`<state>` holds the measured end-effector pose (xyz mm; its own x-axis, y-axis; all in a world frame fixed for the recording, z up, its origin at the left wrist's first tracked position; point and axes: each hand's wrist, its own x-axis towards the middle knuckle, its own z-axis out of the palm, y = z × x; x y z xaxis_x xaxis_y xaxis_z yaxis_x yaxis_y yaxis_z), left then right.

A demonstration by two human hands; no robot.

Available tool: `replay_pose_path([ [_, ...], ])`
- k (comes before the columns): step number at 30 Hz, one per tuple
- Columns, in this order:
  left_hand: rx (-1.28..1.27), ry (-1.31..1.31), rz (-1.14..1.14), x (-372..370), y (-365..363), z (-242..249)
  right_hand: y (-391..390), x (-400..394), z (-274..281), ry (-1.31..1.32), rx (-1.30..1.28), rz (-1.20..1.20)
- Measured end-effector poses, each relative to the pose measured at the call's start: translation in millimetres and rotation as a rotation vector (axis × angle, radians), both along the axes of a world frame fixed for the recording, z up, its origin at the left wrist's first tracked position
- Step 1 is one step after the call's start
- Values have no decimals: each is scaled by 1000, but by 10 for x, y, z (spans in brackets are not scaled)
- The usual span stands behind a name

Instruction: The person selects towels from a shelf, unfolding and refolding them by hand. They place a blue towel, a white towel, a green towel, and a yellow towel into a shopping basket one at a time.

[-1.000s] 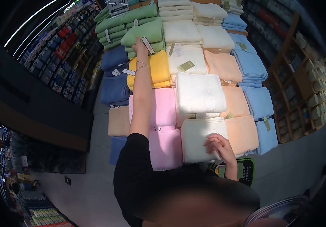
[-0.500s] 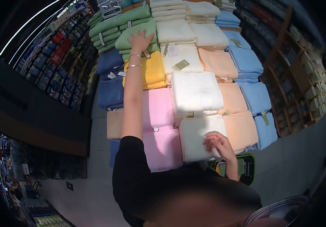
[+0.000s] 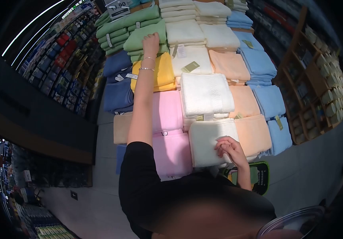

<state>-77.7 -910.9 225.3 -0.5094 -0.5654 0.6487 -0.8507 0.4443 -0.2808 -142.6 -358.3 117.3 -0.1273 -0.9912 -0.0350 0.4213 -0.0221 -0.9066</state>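
My left hand (image 3: 151,44) is stretched far forward, its fingers curled down against the top green towel (image 3: 138,41) of a folded stack. Whether cloth is pinched in those fingers is hidden. Just below its wrist lies a stack of yellow towels (image 3: 164,71). My right hand (image 3: 230,149) hovers or rests at the right side of a white folded towel (image 3: 207,139) near the front; its fingers are loosely bent and a little apart, with nothing visible in them. Behind it sits another white towel (image 3: 207,92), stacked higher.
Pink (image 3: 167,109), peach (image 3: 253,135), light blue (image 3: 270,102) and dark blue (image 3: 117,95) towels surround these. A green-rimmed basket (image 3: 264,177) hangs by my right forearm. Shelves (image 3: 299,95) stand right and left, and a price sign (image 3: 118,7) is at the back.
My left hand has gone from spread flat on the green towel to curled fingers, slightly to the right. My right hand has hardly moved.
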Motion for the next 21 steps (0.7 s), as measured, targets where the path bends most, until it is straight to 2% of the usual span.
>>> replay_pose_path([
  [1,26,125,-53,60,12,88,-1,-4,1,2,5,2],
  [3,75,370,-167,263,221,566,12,-4,0,3,12,0],
  [5,127,632,-86,418,439,1058,24,-9,-34,-12,16,-5],
  [7,30,888,-212,549,259,1284,17,-11,-43,-19,11,-4],
  [10,316,1517,-682,599,-3,1432,10,-6,-32,-11,0,1],
  [13,701,1972,-760,570,-35,1223,12,2,-38,-4,-8,-3],
  [15,851,2217,-694,523,-424,756,31,2,-44,-6,-6,-13],
  [17,975,2193,-595,563,-508,191,52,15,-52,-8,-6,-24],
  [18,983,2238,-513,586,-370,58,58,10,-52,-7,-7,-31],
  [19,989,2282,-429,582,-257,-15,69,5,-57,-11,-7,-36],
  [21,1100,2333,-478,577,-307,31,79,10,-70,-20,-4,-38],
])
